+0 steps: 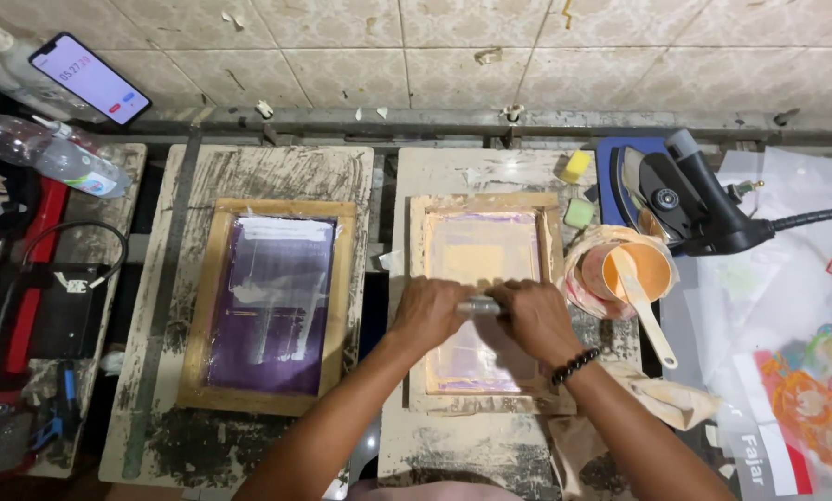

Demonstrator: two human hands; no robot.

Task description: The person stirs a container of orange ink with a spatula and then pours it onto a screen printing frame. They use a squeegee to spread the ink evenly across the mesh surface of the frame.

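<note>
While both our hands press down side by side, our left hand (432, 314) and right hand (530, 320) have their fingers clamped on a grey squeegee handle (479, 305) over the pale screen frame (483, 301) on the right of the desk (434, 445). Just right stands an orange ink cup (631, 269) with a spatula (646, 311). Left lies a purple screen frame (272, 301).

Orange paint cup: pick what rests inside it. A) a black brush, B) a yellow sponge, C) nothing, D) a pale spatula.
D: a pale spatula stands in the orange paint cup, its handle sticking out over the rim toward the person, right of the framed screen that both hands grip.
</note>
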